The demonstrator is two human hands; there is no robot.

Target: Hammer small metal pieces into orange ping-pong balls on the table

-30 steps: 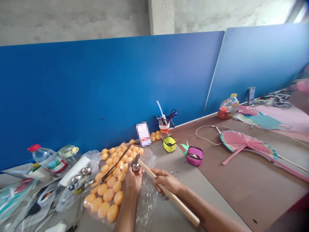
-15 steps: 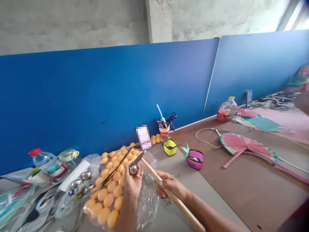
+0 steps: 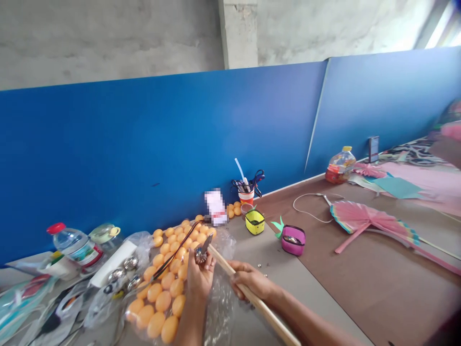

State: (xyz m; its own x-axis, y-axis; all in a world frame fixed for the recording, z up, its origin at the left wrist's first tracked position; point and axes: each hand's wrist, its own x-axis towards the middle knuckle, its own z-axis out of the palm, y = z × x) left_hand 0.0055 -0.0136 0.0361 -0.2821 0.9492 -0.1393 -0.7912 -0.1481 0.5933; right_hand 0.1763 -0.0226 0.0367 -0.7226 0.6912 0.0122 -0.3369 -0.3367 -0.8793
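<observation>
My left hand [image 3: 199, 278] is raised over a bag of orange balls [image 3: 169, 283] and pinches a small shiny silver ball [image 3: 200, 255] at its fingertips. My right hand [image 3: 249, 283] is wrapped round a long wooden stick [image 3: 252, 299] that runs from the lower right up to the silver ball, where a thin metal tip [image 3: 206, 243] meets it. A dark cord [image 3: 173, 254] lies across the orange balls just left of my left hand.
Water bottle [image 3: 74, 243], silver balls [image 3: 124, 271] and plastic wrap at left. A yellow box [image 3: 254, 221], pink box [image 3: 293, 239] and pen cup [image 3: 246, 193] stand ahead. A pink paper fan [image 3: 363, 218] and white cable [image 3: 309, 202] lie right. Blue partition [image 3: 180, 144] behind.
Both hands keep their grips; the silver ball and stick tip shifted only slightly. The view has tilted a little.
</observation>
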